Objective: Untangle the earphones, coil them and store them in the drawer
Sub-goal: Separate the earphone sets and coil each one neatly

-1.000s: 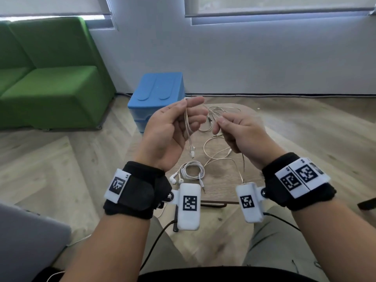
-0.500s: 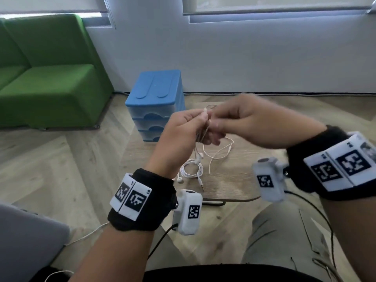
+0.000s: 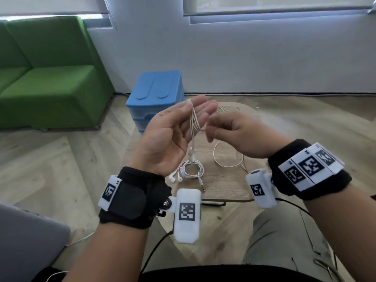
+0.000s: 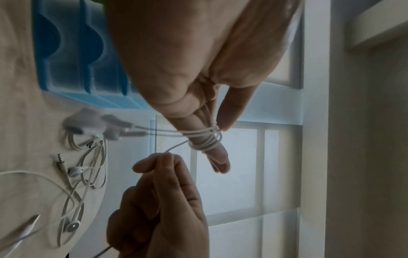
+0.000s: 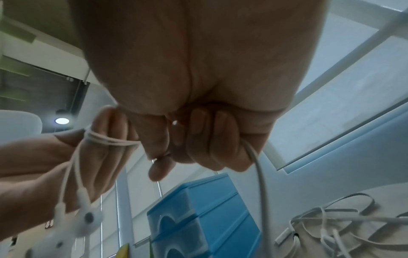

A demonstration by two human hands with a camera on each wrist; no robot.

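A cream earphone cable (image 3: pixel 194 119) is wound in several turns round the straight fingers of my left hand (image 3: pixel 195 110), held palm up above the table. In the left wrist view the thumb pins the turns (image 4: pixel 205 139) against the fingers. The earbuds (image 3: pixel 192 154) dangle below that hand. My right hand (image 3: pixel 219 127) pinches the free cable (image 4: pixel 176 146) between thumb and forefinger, just right of the left fingers. The slack runs down to a loop (image 3: pixel 223 159) on the table. The blue drawer unit (image 3: pixel 158 92) stands behind the table, drawers closed.
A second white earphone set (image 3: pixel 191 168) lies coiled on the small wooden table (image 3: pixel 223 188), plug toward me. A green sofa (image 3: pixel 50 78) stands far left on the wood floor. A grey object (image 3: pixel 30 241) sits at my lower left. My knees are under the table's near edge.
My right hand has swung from over the left fingertips back down to the right with the cable. My left hand has turned palm up with its fingers straightened.
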